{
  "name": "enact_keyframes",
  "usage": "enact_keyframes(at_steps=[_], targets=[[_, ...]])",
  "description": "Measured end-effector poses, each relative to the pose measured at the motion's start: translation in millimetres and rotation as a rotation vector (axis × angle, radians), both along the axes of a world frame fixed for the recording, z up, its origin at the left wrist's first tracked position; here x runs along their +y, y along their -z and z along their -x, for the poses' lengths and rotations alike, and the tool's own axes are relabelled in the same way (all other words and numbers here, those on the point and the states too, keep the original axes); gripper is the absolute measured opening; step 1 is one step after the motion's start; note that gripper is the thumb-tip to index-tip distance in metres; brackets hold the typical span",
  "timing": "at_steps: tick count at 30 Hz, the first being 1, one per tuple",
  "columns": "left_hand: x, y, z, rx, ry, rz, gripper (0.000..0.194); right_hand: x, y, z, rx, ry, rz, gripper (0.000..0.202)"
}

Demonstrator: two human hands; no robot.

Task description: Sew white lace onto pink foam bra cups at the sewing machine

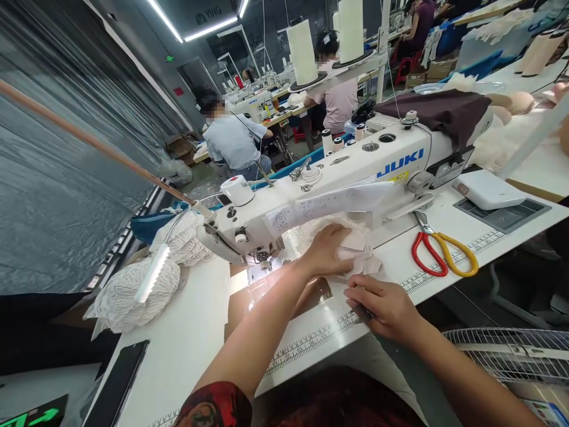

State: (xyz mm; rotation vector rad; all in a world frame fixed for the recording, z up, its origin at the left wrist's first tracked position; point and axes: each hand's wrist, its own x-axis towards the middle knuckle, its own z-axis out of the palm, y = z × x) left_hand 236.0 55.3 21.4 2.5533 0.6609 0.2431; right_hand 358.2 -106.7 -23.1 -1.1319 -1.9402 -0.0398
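My left hand [326, 252] reaches across the sewing machine bed with its fingers curled around pale pink fabric pieces [362, 261]. Just in front of it, at the table edge, my right hand [386, 305] is closed, thumb against fingers. A small dark thing shows under those fingers, too hidden to name. The white sewing machine [338, 166] stands behind both hands, its lit needle area [262, 264] left of my left hand. Beneath my left forearm lies a brown sheet with a shiny clear cover [249, 296].
Red and yellow handled scissors [444, 255] lie to the right, near a white box-shaped device [489, 190]. White lace bundles [137, 290] and a dark phone [118, 382] are on the left. A fan guard [511, 353] stands below the right edge. Other people sit at machines behind.
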Motion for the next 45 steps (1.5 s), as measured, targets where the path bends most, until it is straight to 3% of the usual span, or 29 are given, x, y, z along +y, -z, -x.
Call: enact_keyframes(at_steps=[5,12,19,21,24,26,30,36,40,42,45], targets=[[1.2,-1.3,3.2,-0.063,0.006,0.001,0.065,1.9,4.6,0.1,-0.029,0.033,-0.006,0.027],[3.6,-0.8,10.9,-0.262,-0.186,0.185,0.034,1.5,-0.3,0.2,-0.057,0.087,-0.006,0.039],[9.1,4.6,17.8,-0.303,-0.183,0.173,0.033,-1.3,-10.2,3.2,-0.052,0.099,-0.069,0.029],[7.3,0.4,16.5,-0.213,-0.115,0.133,0.045,-1.5,-12.9,4.4,-0.061,0.096,-0.069,0.030],[2.2,-10.4,13.2,0.048,0.017,0.031,0.087,-1.3,-14.1,6.2,-0.076,0.099,-0.058,0.029],[-1.0,-16.6,11.9,0.166,0.052,-0.024,0.097,-1.7,-13.5,6.7,-0.085,0.101,-0.048,0.027],[-3.1,-21.0,13.9,0.114,0.032,-0.073,0.080,-3.4,-12.4,3.8,-0.102,0.110,-0.038,0.028],[1.6,-24.1,22.1,-0.068,0.060,0.112,0.048,-2.7,-15.4,0.6,-0.133,0.164,-0.017,0.029],[6.6,-17.1,25.1,-0.194,-0.075,0.204,0.039,0.5,-17.4,3.7,-0.155,0.186,-0.041,0.030],[7.4,-10.3,27.0,-0.287,-0.110,0.165,0.036,2.5,-18.6,5.9,-0.191,0.206,-0.038,0.033],[-0.2,-4.2,34.3,-0.450,-0.094,-0.051,0.032,6.6,-23.4,11.2,-0.300,0.255,0.063,0.041]])
